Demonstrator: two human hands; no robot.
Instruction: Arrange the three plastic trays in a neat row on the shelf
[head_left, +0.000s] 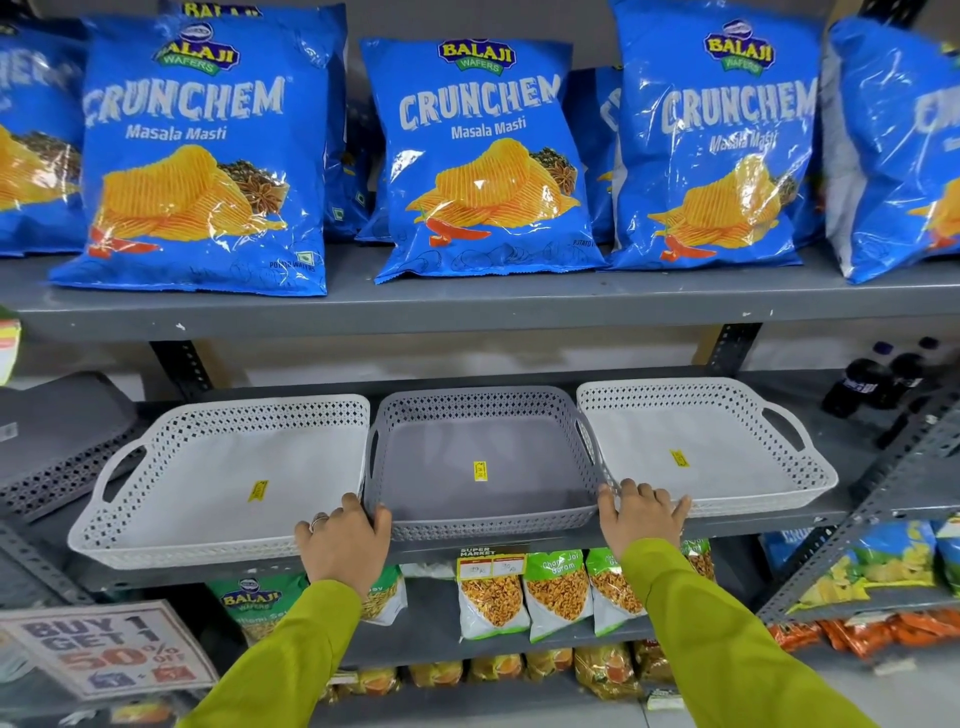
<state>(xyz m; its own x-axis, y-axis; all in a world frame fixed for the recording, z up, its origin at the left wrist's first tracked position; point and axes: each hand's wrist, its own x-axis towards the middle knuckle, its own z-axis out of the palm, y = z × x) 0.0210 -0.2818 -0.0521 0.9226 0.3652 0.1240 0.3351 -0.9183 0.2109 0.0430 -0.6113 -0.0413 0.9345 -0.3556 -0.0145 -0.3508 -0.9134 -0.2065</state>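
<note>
Green sleeves (291, 649) reach up from the near edge. Fingers of the left hand (345, 540) are curled over the near left corner of the grey tray (483, 525), and the right hand (641, 514) grips its near right corner. This tray is flanked on the grey shelf (426, 564) by the left white tray (171, 540) and the right white tray (769, 496), side by side and touching. Yellow stickers, unreadable, are seen in each. Above, blue bags (488, 156) read "BALAJI WAFERS CRUNCHEM Masala Masti". At near left, a sign (104, 649) reads "BUY 1 GET 1 50% OFF".
</note>
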